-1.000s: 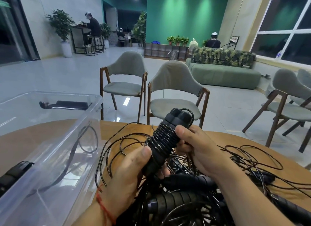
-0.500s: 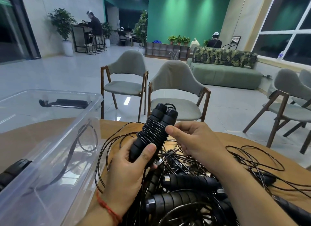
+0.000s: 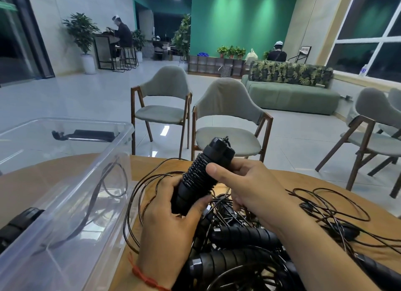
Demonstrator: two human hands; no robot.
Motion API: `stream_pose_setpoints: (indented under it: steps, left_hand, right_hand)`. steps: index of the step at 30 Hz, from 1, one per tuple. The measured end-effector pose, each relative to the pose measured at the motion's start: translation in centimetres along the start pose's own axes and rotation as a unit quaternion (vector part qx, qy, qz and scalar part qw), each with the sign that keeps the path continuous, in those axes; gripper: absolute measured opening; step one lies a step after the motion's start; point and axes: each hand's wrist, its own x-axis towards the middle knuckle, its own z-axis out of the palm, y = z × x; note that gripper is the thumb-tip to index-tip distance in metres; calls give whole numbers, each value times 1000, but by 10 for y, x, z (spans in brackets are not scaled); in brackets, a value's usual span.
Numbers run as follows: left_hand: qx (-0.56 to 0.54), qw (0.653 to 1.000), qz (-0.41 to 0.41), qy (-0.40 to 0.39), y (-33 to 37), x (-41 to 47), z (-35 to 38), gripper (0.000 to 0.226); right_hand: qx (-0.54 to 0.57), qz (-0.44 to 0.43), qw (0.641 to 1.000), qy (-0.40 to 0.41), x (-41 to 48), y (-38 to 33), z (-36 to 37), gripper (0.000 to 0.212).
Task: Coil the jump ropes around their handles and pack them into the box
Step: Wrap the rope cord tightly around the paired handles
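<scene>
The left hand (image 3: pixel 173 223) grips the lower end of the handles (image 3: pixel 188 193), with the thumb on the near right side and the fingers wrapped round the left. Its forearm rises from the bottom edge, with a red cord (image 3: pixel 145 276) round the wrist. The right hand (image 3: pixel 251 188) holds the upper part. Its thumb (image 3: pixel 217 171) presses flat on the wound rope (image 3: pixel 195 173), and the fingers curl behind the tips. The right forearm (image 3: pixel 321 258) comes in bare from the lower right, angled toward the left hand.
</scene>
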Motion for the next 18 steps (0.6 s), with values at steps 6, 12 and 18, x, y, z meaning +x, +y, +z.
stream_pose_setpoints:
  steps: [6, 12, 18]
  left_hand:
    - [-111, 992, 7, -64, 5, -6, -7, 50]
    - [-458, 797, -231, -318, 7, 8, -19, 80]
    - [-500, 762, -229, -341, 2, 10, -16, 67]
  right_hand:
    - [144, -28, 989, -20, 2, 3, -1, 35]
    - [162, -51, 983, -71, -1, -2, -9, 25]
    - [116, -73, 986, -97, 1, 0, -11, 29]
